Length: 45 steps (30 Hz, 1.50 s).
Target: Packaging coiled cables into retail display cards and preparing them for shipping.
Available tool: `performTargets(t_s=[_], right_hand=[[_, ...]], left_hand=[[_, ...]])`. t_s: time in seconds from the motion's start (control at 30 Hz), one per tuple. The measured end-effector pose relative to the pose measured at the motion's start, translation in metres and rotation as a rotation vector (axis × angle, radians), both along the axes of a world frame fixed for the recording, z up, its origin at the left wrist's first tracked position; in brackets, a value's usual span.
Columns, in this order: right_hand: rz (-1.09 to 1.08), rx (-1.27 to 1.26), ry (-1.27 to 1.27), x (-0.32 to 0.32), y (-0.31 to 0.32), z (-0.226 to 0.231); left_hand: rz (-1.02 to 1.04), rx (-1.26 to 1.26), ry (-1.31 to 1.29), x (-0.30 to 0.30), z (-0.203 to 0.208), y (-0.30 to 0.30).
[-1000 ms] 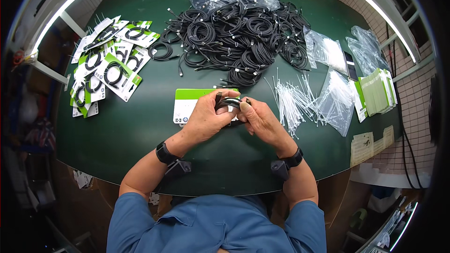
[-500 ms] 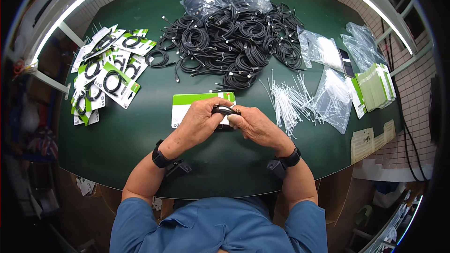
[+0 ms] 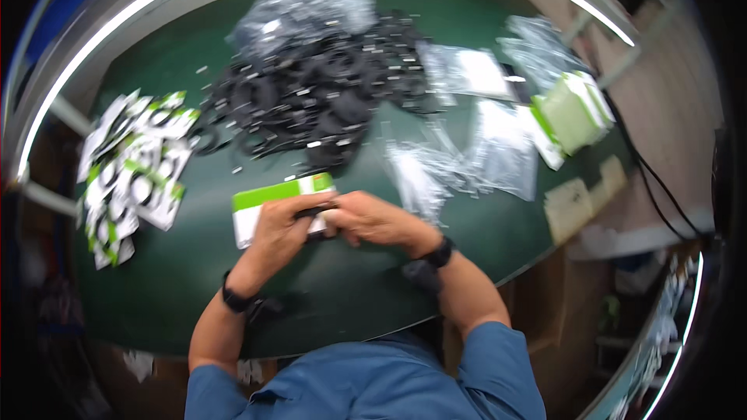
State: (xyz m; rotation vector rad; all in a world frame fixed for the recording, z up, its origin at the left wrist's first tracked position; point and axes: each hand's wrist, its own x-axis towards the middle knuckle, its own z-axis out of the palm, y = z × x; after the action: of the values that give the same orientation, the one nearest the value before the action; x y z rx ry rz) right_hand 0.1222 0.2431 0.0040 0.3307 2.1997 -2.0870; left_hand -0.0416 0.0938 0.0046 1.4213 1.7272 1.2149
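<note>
A coiled black cable (image 3: pixel 313 211) is between my two hands, blurred by motion. My left hand (image 3: pixel 280 227) is closed around its left side. My right hand (image 3: pixel 375 219) pinches at the right end of the coil, fingers pressed together. Under and just beyond my hands lies a white and green backing card (image 3: pixel 268 196), flat on the table, its near right part covered by my hands. Each of my wrists wears a black strap with a small dark device.
A heap of coiled black cables (image 3: pixel 311 101) lies beyond, with a clear plastic bag (image 3: pixel 311 12) on it. Carded cables (image 3: pixel 136 171) pile up at left. White cable ties (image 3: pixel 424 175), plastic bags (image 3: pixel 506 148) and a stack of green-white cards (image 3: pixel 572 113) are at right.
The whole view has swung, so table and hands appear shifted left and tilted, with blur. My hands stay together at the cable, above the card.
</note>
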Motion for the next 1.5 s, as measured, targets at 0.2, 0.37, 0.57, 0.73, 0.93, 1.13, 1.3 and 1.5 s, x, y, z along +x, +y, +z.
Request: performTargets(t_s=[0.2,0.37,0.57,0.73,0.93,1.13,1.3,1.5], right_hand=[[0.013,0.188,0.311,-0.017,-0.004,-0.021],[-0.024,0.173,0.347,-0.006,-0.009,-0.013],[-0.024,0.231,0.388,-0.018,-0.011,-0.034],[-0.115,0.339,0.485,-0.022,-0.01,-0.028],[-0.361,-0.056,0.427,-0.002,0.002,-0.011],[-0.351,-0.443,0.496,-0.015,-0.004,-0.018],[-0.326,-0.599,0.524,-0.035,-0.016,-0.045],[-0.498,0.364,0.593,-0.052,-0.002,-0.056]], left_hand=[[0.127,-0.031,-0.09,-0.005,-0.021,-0.005],[0.01,-0.023,-0.17,-0.029,-0.038,-0.004],[-0.034,-0.105,-0.117,-0.054,-0.044,0.001],[0.048,0.081,-0.008,-0.03,-0.013,0.004],[0.299,0.537,0.718,-0.002,0.009,0.0],[0.141,0.182,0.551,0.055,0.005,-0.003],[0.148,0.33,0.722,0.052,-0.012,0.002],[0.214,0.115,0.54,0.047,0.0,-0.001]])
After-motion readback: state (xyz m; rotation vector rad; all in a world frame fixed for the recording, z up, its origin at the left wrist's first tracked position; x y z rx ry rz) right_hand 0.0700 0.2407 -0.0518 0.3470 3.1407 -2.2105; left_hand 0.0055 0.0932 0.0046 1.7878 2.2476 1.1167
